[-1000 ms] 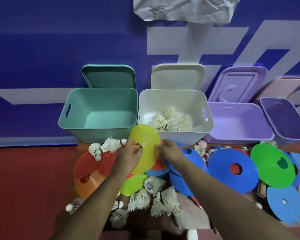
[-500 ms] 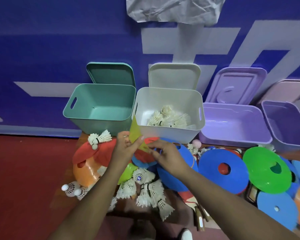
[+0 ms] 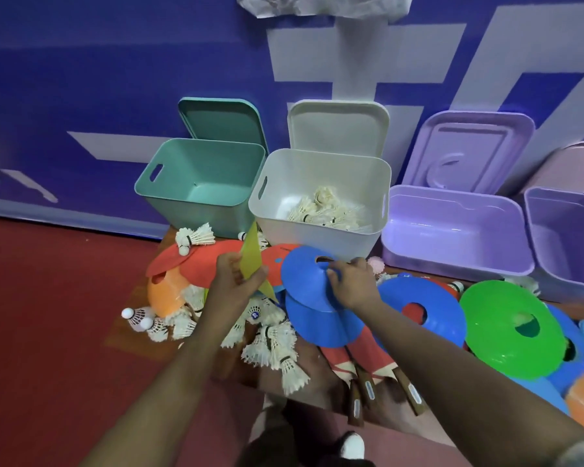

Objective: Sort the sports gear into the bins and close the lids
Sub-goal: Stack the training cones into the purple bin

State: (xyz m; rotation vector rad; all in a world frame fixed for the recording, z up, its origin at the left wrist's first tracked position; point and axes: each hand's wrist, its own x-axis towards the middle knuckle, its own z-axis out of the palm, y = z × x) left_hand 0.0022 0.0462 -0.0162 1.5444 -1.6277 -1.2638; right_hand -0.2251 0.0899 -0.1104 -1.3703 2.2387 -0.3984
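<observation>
My left hand (image 3: 235,278) grips a yellow disc cone (image 3: 252,254), held edge-on in front of the teal bin (image 3: 199,183). My right hand (image 3: 353,281) pinches a blue disc cone (image 3: 304,274) at its centre hole and holds it tilted above another blue cone (image 3: 317,323). The teal bin stands open with nothing in it. The white bin (image 3: 321,193) beside it holds several shuttlecocks (image 3: 324,210). More shuttlecocks (image 3: 270,342) lie loose in front of me, among red cones (image 3: 216,261) and an orange cone (image 3: 164,294).
Two open purple bins (image 3: 452,227) stand at the right, and all lids lean against the blue wall. Blue, green (image 3: 509,328) and orange cones are piled at the right. Red paddles (image 3: 368,362) with wooden handles lie under the cones. Red floor spreads to the left.
My right hand has let go of the yellow cone and picked up a blue cone by its hole. My left hand still holds the yellow cone, turned edge-on.
</observation>
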